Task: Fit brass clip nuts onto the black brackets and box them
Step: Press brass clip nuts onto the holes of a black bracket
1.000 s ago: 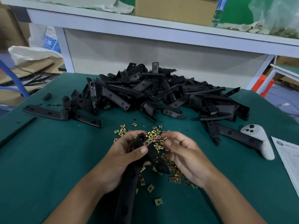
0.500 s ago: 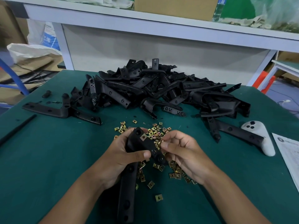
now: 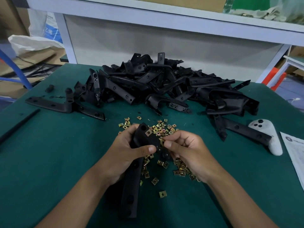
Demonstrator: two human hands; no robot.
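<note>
Green matting covers the workbench (image 3: 49, 162), and a pale grey shelf frame (image 3: 164, 18) runs across the back of it. Against that frame sits a big heap of black brackets (image 3: 164, 86), tangled over one another, with one long bracket (image 3: 65, 105) lying apart on the left side of the mat.

Nearer the person, loose brass clip nuts (image 3: 162, 130) are scattered in a patch that runs from just below the heap down between the two forearms — one stray nut (image 3: 162, 194) lies by itself nearest the camera.

The left hand (image 3: 126, 155) is wrapped round a black bracket (image 3: 141, 142), thumb laid across its front and fingers curled behind; the bracket's long leg hangs down past the wrist towards the near edge of the bench. One brass nut (image 3: 148, 132) already sits on the bracket's upper end, beside a round hole.

The right hand (image 3: 189, 150) is right up against the bracket's lower edge, fingers curled in and thumb meeting forefinger. A glint of brass shows at the fingertips, so it looks to be pinching a clip nut (image 3: 162, 141), though most of it is hidden.

Over on the right of the mat lies a white handheld controller (image 3: 268, 135), touching the end of another bracket (image 3: 243, 130), and a printed sheet of paper (image 3: 294, 153) lies at the edge.
</note>
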